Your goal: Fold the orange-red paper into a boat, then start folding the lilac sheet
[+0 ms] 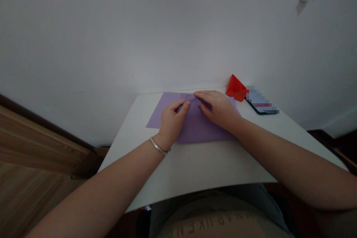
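A sheet of purple paper lies on the white table between my hands, with a flap turned over near its upper middle. My left hand has its thumb and curled fingers closed on the paper's flap, left of the middle. Over the right part of the sheet rests my right hand, its fingers stretched toward the far edge and its thumb apart from them. A silver bangle circles my left wrist. The fold under my fingers is partly hidden.
A red folded-paper piece stands at the table's back right. Beside it lies a dark-edged phone-like object, its surface pixelated. The wall borders the white table at the back. Wooden furniture is at the left.
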A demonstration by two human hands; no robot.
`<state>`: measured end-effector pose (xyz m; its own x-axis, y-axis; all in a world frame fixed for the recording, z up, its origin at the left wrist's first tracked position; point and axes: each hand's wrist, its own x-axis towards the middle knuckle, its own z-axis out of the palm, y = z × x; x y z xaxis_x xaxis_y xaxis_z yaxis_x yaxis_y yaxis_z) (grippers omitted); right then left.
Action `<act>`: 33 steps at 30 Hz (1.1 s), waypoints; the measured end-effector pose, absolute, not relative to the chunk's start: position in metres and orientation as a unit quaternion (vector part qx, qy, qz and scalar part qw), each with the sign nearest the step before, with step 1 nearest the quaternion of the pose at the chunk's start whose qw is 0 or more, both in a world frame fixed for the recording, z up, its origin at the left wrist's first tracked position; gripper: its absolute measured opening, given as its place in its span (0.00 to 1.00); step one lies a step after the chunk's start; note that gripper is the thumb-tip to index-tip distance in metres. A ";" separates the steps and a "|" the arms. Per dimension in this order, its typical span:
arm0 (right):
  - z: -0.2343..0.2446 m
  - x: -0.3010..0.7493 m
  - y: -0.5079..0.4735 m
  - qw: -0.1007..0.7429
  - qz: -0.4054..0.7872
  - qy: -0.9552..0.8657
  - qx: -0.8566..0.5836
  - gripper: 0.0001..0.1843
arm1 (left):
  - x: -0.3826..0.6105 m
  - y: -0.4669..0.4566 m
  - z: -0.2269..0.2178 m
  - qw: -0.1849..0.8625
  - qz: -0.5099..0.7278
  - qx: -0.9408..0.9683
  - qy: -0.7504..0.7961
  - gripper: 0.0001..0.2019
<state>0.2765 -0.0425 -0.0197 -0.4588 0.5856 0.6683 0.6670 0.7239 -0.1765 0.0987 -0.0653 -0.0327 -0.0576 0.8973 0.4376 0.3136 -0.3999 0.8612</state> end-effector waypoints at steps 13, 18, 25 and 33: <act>-0.019 0.277 -0.040 0.377 -0.064 -0.841 -0.383 0.18 | 0.096 -0.058 -0.040 0.248 0.551 0.642 0.472 0.17; -0.021 0.276 -0.037 0.407 -0.060 -0.831 -0.375 0.17 | 0.096 -0.060 -0.039 0.239 0.551 0.649 0.466 0.18; -0.019 0.273 -0.041 0.425 -0.034 -0.827 -0.365 0.16 | 0.100 -0.066 -0.035 0.333 0.575 0.585 0.464 0.24; -0.019 0.277 -0.042 0.447 0.012 -0.817 -0.363 0.15 | 0.101 -0.056 -0.042 0.462 0.566 0.541 0.416 0.19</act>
<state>0.2771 -0.0424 -0.0188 -0.3366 0.6045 0.7220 0.5824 0.7362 -0.3447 0.1007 -0.0560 -0.0422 0.0137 0.9736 0.2278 -0.0723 -0.2263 0.9714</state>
